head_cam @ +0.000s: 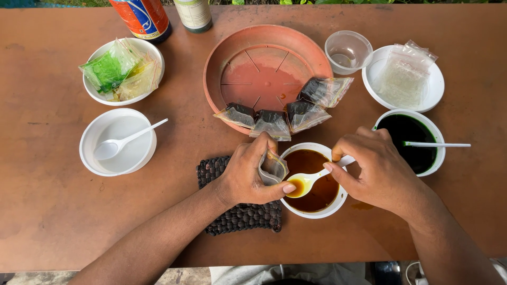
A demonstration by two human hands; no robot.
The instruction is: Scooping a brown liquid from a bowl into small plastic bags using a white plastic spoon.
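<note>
Filling step: left hand [248, 177] pinches a small clear plastic pouch [273, 168] open over the white bowl of brown liquid [317, 182]; right hand [377, 166] grips a loaded white plastic spoon [306, 182], which needs tipping into the pouch mouth.

A brown table [47, 221] is covered with white bowls [117, 141], a terracotta saucer [264, 68], two bottles [142, 18], a clear cup [348, 50] and a woven mat [240, 214].
</note>
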